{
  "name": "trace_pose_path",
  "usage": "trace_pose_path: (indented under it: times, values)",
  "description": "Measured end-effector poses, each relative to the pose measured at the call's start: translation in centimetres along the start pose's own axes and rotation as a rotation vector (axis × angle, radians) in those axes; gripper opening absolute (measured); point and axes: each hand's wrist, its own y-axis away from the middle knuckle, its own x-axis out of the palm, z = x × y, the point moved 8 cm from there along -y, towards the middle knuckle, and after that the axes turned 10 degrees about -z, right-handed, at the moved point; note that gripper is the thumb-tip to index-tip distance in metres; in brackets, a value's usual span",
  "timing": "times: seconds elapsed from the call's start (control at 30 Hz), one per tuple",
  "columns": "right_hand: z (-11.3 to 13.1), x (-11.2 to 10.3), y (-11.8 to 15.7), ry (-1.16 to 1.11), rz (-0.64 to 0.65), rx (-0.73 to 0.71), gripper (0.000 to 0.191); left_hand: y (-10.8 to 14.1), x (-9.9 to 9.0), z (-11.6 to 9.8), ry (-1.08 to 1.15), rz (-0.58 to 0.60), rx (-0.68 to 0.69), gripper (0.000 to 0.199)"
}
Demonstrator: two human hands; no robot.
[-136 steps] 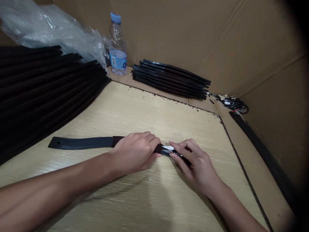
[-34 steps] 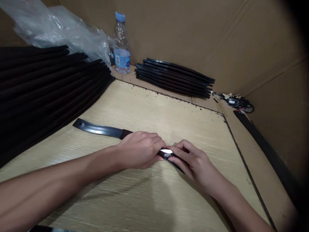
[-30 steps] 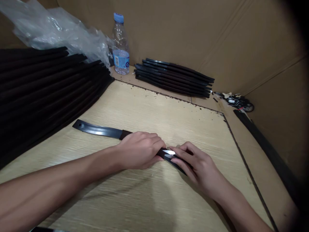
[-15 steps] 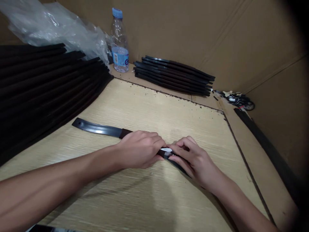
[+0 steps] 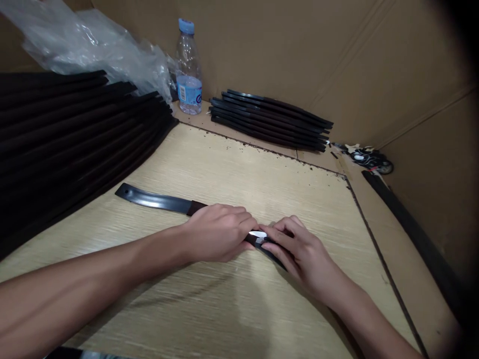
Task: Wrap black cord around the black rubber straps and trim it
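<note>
A long, curved black strip [image 5: 157,200] with a brown wrapped middle lies across the table, its end with a small hole pointing left. My left hand [image 5: 220,232] is closed over the brown section and holds it against the tabletop. Just to the right, my right hand [image 5: 305,252] pinches the strip between thumb and fingers where the brown wrap meets the black. A small white piece [image 5: 258,234] shows between the two hands on the strip. Whether my right fingers also hold something small, I cannot tell.
Many dark strips [image 5: 75,134] are piled at the left, below crumpled clear plastic [image 5: 101,55]. A water bottle [image 5: 189,70] stands at the back beside a smaller stack of strips [image 5: 269,119]. Cables [image 5: 370,158] and a long dark strip [image 5: 407,229] lie at right.
Both hands keep their hold on the strip, and the right fingers have shifted only slightly. The whole view has moved a little.
</note>
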Motion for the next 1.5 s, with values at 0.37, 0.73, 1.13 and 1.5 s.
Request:
trace_pose_path:
  times: [0.37,0.73,1.13,1.5]
  values:
    - [0.1,0.3,0.7,0.053,-0.023,0.072,0.041,0.0,0.2,0.1,0.015,0.053,-0.037,0.029]
    - [-0.1,0.2,-0.9,0.0,0.079,-0.024,0.04,0.0,0.2,-0.2,0.0,0.007,0.027,0.031]
    - [-1.8,-1.0,-0.1,-0.058,0.122,0.082,0.038,0.0,0.1,0.0,0.002,0.002,-0.009,0.032]
    - [-7.6,-2.1,-0.2,0.3,-0.184,0.219,0.042,0.3,-0.8,-0.5,0.011,-0.014,0.022,0.028]
